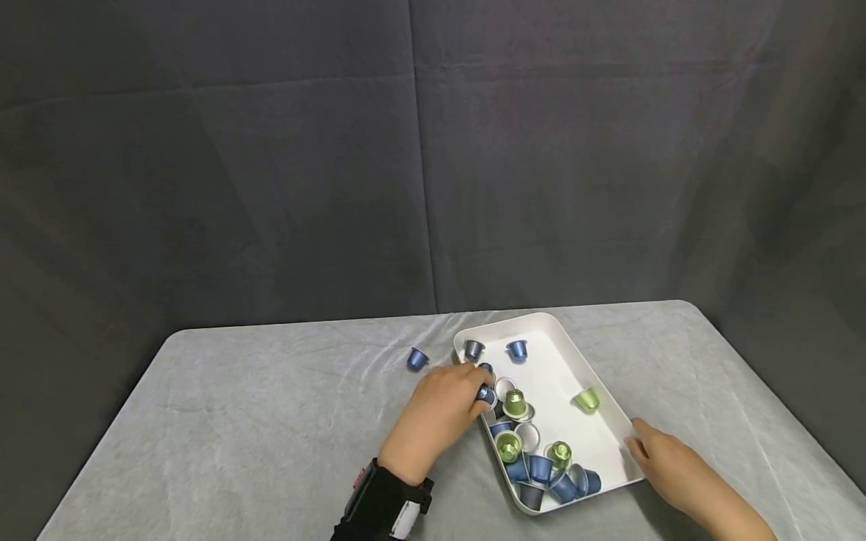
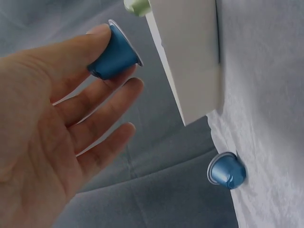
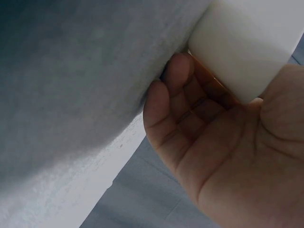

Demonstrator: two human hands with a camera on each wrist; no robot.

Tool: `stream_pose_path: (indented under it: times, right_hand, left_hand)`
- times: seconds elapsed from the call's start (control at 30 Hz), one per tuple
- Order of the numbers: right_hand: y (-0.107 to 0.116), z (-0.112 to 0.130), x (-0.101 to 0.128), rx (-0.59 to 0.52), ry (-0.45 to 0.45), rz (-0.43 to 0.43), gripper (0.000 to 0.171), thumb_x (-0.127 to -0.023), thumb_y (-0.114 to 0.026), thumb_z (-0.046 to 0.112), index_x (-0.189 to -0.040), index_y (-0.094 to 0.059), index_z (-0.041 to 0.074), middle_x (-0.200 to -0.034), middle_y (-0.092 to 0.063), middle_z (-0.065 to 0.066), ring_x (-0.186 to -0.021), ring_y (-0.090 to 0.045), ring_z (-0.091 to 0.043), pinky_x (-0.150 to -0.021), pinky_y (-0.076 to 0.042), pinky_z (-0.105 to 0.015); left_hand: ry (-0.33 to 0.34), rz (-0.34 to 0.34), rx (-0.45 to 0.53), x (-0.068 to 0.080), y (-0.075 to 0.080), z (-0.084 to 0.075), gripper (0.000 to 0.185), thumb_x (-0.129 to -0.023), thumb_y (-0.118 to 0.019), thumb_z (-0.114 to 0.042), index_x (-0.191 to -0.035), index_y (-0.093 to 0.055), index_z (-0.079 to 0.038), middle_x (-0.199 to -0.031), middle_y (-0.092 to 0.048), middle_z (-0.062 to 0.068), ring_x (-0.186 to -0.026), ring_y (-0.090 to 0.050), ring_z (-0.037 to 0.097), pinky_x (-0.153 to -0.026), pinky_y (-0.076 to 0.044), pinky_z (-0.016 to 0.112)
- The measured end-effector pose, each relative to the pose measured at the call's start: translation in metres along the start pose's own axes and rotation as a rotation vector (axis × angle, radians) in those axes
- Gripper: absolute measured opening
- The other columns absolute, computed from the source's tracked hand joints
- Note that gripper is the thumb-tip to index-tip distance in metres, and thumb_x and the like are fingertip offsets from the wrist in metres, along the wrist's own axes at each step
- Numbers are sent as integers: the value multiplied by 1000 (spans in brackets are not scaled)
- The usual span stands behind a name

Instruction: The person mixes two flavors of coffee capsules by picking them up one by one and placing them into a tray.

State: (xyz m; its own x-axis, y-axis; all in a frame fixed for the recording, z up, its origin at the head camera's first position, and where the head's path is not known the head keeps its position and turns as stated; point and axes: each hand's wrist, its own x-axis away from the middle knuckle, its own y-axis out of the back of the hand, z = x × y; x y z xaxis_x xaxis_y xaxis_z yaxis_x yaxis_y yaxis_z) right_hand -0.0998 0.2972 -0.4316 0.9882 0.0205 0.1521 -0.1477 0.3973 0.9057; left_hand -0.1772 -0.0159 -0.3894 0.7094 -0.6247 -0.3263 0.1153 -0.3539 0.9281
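Pinching a blue capsule (image 2: pixel 115 51) between thumb and forefinger, my left hand (image 1: pixel 443 409) hovers at the white tray's (image 1: pixel 612 421) left rim. My right hand (image 1: pixel 666 466) grasps the tray's right edge, fingers curled under it. Only the left wrist view shows the pinch plainly. Another blue capsule (image 1: pixel 417 359) lies on the grey cloth (image 1: pixel 271 421) left of the tray.
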Motion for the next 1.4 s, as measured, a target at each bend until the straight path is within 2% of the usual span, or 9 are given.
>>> stream_pose_path:
  times: [0.27, 0.57, 0.7, 0.9, 1.1, 1.27, 1.4]
  right_hand:
    - [-1, -1, 0, -5, 11, -9, 9, -101, -50, 7, -93, -51, 1, -72, -51, -2, -68, -48, -19, -60, -42, -38]
    - [0, 0, 1, -13, 10, -3, 10, -101, -50, 8, -93, -51, 2, -70, -49, -2, -67, -47, -19, -59, -41, -37]
    - [0, 0, 0, -15, 8, 2, 9, -101, -50, 8, -96, -52, 0, -74, -53, -3, -69, -49, -19, -61, -43, -38]
    - [1, -1, 0, -20, 2, 11, 10, -101, -50, 8, -98, -53, -1, -77, -56, -4, -71, -50, -20, -61, -44, -38]
    - [0, -1, 0, -15, 9, 2, 9, -101, -50, 7, -97, -53, -1, -77, -57, -5, -70, -50, -20, -61, -44, -40]
    - [0, -2, 0, -11, 12, -5, 8, -100, -50, 7, -96, -52, 0, -76, -56, -5, -69, -50, -20, -61, -44, -40]
    - [-1, -2, 0, -11, 13, -7, 8, -100, -50, 7, -95, -52, 0, -76, -56, -4, -69, -49, -20, -61, -44, -40]
  left_hand:
    - [-69, 1, -40, -1, -5, -11, 27, -87, -76, -30, -109, -69, -16, -98, -66, -5, -90, -65, 12, -81, -50, 28]
    - [-169, -44, -87, -2, -8, -23, 25, -89, -75, -29, -111, -68, -19, -101, -66, -7, -95, -63, 11, -89, -48, 26]
    - [-203, -57, -93, -4, -9, -25, 27, -88, -76, -28, -112, -68, -19, -103, -66, -7, -96, -64, 11, -90, -48, 26]
    - [-231, -44, -112, -4, -14, -32, 26, -87, -77, -27, -110, -69, -20, -104, -66, -7, -94, -64, 10, -86, -48, 25]
    - [-296, -44, -143, -2, -20, -45, 26, -83, -80, -28, -106, -70, -21, -98, -65, -9, -90, -62, 7, -80, -48, 22]
    - [-329, -50, -165, 0, -23, -54, 25, -83, -79, -17, -105, -70, -23, -98, -64, -11, -89, -60, 4, -82, -47, 20]
    - [-333, -45, -180, 2, -23, -58, 26, -83, -77, -14, -106, -69, -24, -100, -63, -12, -93, -60, 4, -86, -46, 20]
